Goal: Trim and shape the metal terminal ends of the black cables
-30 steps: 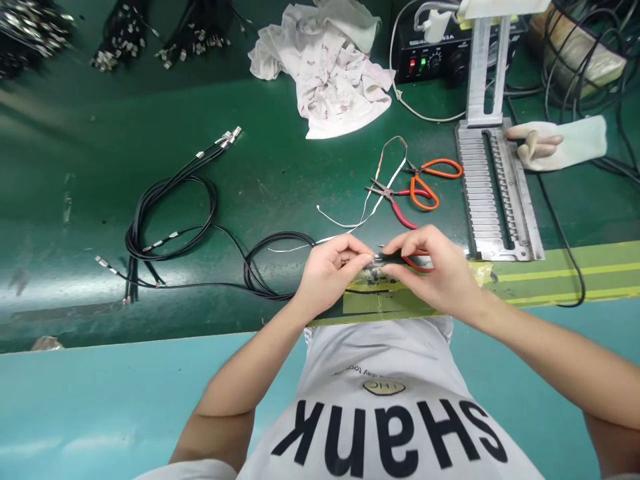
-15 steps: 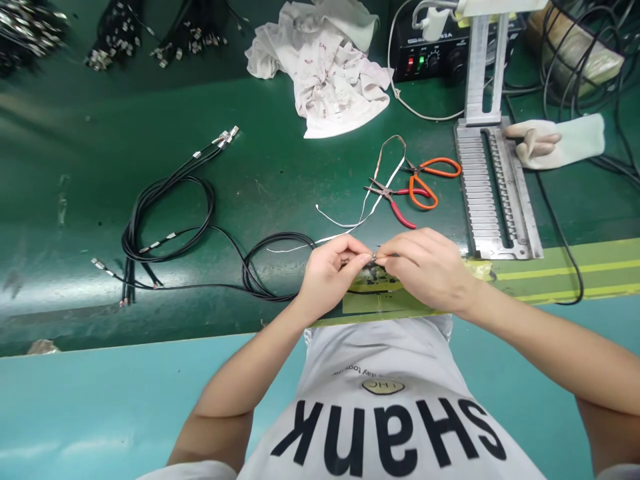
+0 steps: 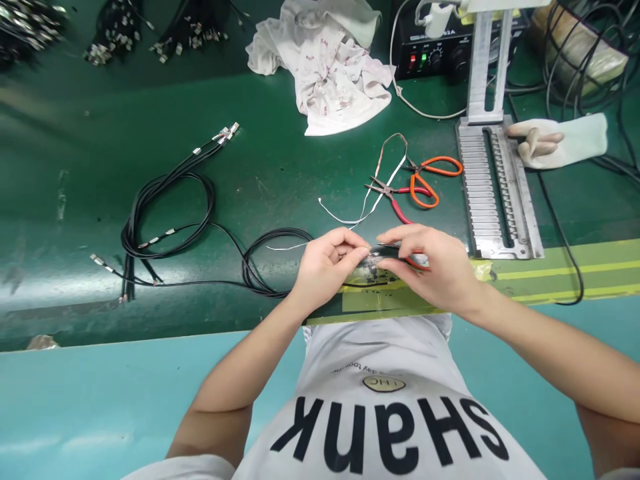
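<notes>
My left hand (image 3: 333, 263) is closed in a pinch at the bench edge. The small thing at its fingertips is too small to make out. Facing it, my right hand (image 3: 433, 263) has thumb and forefinger apart with a gap between them. Behind those fingers shows a red-handled hand tool (image 3: 417, 262) with a dark tip; it seems to lie under the hand. A coiled black cable (image 3: 245, 267) rests left of my left hand, one length running beneath it. Beyond the hands are red-handled pliers (image 3: 399, 210), orange-handled snips (image 3: 424, 190) and thin white strips (image 3: 340, 219).
More black cables with metal connectors (image 3: 167, 187) lie to the left. A slotted metal fixture (image 3: 483, 200) stands at right, with a white glove (image 3: 575, 141) beside it. At the back are a crumpled white cloth (image 3: 335, 73), a black control box (image 3: 420, 47) and tangled cords (image 3: 555, 53).
My right thumb and forefinger have parted and drawn back from my left fingertips. The red-handled tool under that hand now shows. My left hand stays pinched in nearly the same place.
</notes>
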`<state>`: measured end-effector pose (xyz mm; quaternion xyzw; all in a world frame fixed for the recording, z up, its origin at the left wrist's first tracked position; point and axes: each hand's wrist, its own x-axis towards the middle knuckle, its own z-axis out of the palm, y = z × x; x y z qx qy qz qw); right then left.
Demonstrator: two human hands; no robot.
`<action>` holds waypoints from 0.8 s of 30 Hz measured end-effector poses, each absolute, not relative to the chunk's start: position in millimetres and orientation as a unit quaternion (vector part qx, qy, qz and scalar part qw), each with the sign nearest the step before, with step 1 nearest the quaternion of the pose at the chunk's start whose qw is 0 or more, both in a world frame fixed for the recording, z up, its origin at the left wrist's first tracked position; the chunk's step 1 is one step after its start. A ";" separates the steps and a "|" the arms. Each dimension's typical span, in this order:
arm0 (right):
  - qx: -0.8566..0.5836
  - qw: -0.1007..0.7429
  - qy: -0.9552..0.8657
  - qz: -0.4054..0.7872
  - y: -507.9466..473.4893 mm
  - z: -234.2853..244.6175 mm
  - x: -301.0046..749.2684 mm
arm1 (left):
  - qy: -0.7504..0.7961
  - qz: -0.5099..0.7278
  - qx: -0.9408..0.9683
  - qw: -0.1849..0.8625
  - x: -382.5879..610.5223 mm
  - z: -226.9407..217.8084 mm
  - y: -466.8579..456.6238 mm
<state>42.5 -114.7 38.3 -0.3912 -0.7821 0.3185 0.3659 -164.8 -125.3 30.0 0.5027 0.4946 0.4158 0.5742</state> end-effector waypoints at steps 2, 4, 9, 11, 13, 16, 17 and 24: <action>-0.322 0.348 -0.866 0.158 -111.5 35.4 44.0 | 0.489 0.405 0.470 0.612 -166.2 32.8 -122.8; -0.265 0.342 -0.897 0.083 -107.3 35.3 43.6 | 0.477 0.400 0.458 0.634 -168.0 33.0 -121.3; -0.247 0.334 -0.909 0.034 -102.6 41.2 39.0 | 0.447 0.401 0.450 0.662 -170.4 28.8 -120.3; -0.279 0.303 -0.909 0.055 -104.2 41.8 37.8 | 0.465 0.408 0.483 0.619 -169.4 25.9 -122.2; -0.342 0.282 -0.884 0.147 -106.1 41.4 37.1 | 0.482 0.427 0.571 0.509 -167.8 21.4 -125.6; -0.434 0.288 -0.732 0.440 -106.4 40.2 36.1 | 0.441 0.428 0.731 0.298 -166.3 13.0 -131.5; -0.445 0.284 -0.656 0.540 -105.7 39.8 35.8 | 0.421 0.420 0.764 0.251 -166.2 10.7 -132.9; -0.444 0.315 -0.547 0.636 -106.0 37.1 39.2 | 0.473 0.429 0.652 0.408 -165.9 17.4 -128.2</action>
